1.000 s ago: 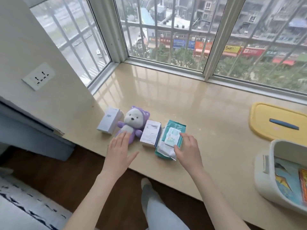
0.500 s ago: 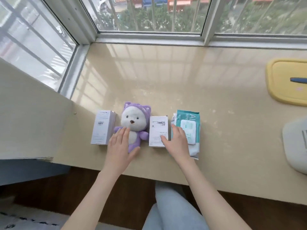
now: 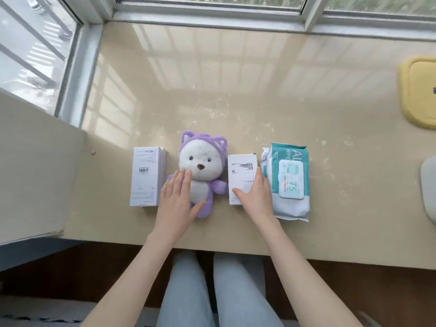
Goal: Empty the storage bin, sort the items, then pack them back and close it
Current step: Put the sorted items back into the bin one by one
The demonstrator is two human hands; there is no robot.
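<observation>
View from above onto a glossy beige desk [image 3: 236, 102] under a window, with four items laid in a neat row near its front edge.

Farthest left lies a tall white box [image 3: 147, 177], label side up. Just beside it is a purple plush toy [image 3: 200, 161] with a white face, on its back. The left hand [image 3: 178, 204] rests flat on the toy's side, fingers straight and together, gripping nothing.

Next comes a smaller white box [image 3: 240, 168]. The right hand [image 3: 256, 199] lies open on it, fingers straight along the edge nearest a teal pack of wet wipes [image 3: 289, 180], thumb spread across the box's lower part. The box and the wipes are just beside each other, possibly touching.

At the far right edge, well apart from the row, is part of a yellow lid [image 3: 417, 90]. Below it is a pale rounded rim, probably the storage bin [image 3: 428, 185], mostly out of view.

The step appears to be sorting: squaring the items into line. To do it well, slide each with a flat palm rather than lifting, keep the boxes parallel, and press the soft toy lightly so it does not roll against the tall box.
</observation>
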